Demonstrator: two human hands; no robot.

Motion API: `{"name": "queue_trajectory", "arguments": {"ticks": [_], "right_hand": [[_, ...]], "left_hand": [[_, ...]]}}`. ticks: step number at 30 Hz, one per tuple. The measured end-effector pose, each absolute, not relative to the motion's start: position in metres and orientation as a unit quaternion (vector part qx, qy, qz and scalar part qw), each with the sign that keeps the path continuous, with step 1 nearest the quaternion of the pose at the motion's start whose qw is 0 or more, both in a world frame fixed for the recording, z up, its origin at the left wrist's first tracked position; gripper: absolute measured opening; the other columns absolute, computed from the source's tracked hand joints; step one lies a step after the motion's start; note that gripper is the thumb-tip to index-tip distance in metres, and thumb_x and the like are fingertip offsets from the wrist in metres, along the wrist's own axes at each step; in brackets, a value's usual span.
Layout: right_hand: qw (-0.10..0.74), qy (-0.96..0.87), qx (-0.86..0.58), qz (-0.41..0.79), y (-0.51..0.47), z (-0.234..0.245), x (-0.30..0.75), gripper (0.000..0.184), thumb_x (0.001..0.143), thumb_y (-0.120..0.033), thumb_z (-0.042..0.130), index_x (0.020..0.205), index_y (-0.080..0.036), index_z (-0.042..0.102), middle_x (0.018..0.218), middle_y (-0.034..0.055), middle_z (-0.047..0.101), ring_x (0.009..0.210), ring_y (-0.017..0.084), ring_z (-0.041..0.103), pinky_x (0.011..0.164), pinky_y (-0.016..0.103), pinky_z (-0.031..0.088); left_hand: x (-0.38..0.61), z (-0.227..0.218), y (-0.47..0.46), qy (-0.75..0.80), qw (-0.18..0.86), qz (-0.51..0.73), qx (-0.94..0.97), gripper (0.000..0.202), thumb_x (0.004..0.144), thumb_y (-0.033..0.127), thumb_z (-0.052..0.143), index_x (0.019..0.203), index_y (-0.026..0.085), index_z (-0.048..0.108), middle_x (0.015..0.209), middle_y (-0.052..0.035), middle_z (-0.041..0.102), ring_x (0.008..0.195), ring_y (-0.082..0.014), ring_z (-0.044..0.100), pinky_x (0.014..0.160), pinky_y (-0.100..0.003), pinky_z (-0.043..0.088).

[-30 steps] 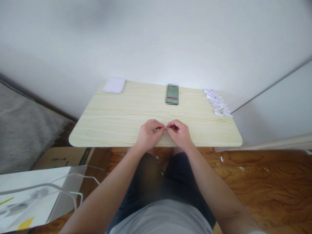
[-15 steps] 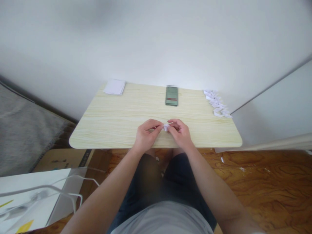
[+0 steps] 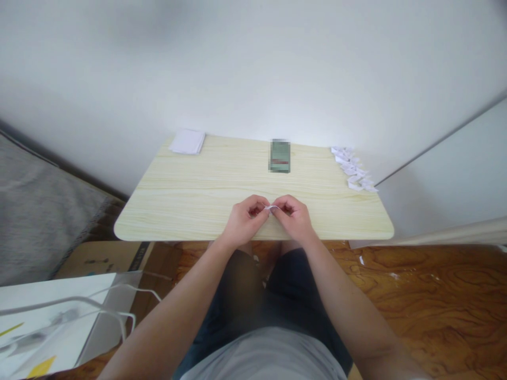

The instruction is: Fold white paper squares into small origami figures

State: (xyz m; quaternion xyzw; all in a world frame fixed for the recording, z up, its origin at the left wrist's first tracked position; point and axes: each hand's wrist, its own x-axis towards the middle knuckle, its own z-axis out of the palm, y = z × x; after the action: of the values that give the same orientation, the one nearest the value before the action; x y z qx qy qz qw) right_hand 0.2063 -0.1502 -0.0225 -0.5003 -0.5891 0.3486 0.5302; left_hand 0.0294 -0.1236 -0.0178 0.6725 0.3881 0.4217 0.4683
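A small folded piece of white paper (image 3: 271,207) is pinched between my two hands, just above the front part of the table (image 3: 190,195). My left hand (image 3: 246,217) grips its left side with thumb and forefinger. On the right side, my right hand (image 3: 292,216) holds it the same way. Much of the paper is covered by my fingertips, so its full shape is hidden. Several folded white paper pieces (image 3: 352,170) lie in a row along the table's right edge. At the back left rests a stack of white paper sheets (image 3: 187,142).
A pixelated, greenish rectangular object (image 3: 280,156) lies at the table's back middle, near the white wall (image 3: 245,74). Left of my legs are a cardboard box (image 3: 99,259) and a white box (image 3: 51,316) with white cables. Paper scraps lie on the wooden floor (image 3: 428,306).
My hands have come closer together around the paper. My right fingers have closed in, and less of the paper shows, now as a thin edge.
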Motion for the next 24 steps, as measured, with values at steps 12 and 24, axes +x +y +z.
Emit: {"name": "queue_trajectory", "arguments": {"ticks": [12,24], "right_hand": [[0.518,-0.587,-0.488,0.386,-0.1498,-0.0191,0.2129,0.018,0.084,-0.040,0.077,0.091,-0.024,0.075,0.087,0.0030,0.076,0.080,0.019,0.070,0.077,0.034,0.055],[0.504,-0.574,-0.513,0.390,-0.1483,-0.0243,0.2132,0.020,0.086,-0.042,0.074,0.090,-0.023,0.077,0.086,0.0039,0.078,0.081,0.020,0.070,0.078,0.034,0.055]], "left_hand": [[0.0304,-0.0124,-0.1163,0.327,0.564,0.462,0.601,0.009,0.079,0.020,0.077,0.081,0.016,0.070,0.075,-0.0021,0.070,0.072,-0.0148,0.065,0.071,-0.028,0.050],[0.0297,-0.0193,-0.1189,0.352,0.500,0.463,0.641,0.003,0.081,0.021,0.070,0.080,0.018,0.073,0.082,-0.0041,0.073,0.082,-0.0191,0.069,0.082,-0.034,0.054]]}}
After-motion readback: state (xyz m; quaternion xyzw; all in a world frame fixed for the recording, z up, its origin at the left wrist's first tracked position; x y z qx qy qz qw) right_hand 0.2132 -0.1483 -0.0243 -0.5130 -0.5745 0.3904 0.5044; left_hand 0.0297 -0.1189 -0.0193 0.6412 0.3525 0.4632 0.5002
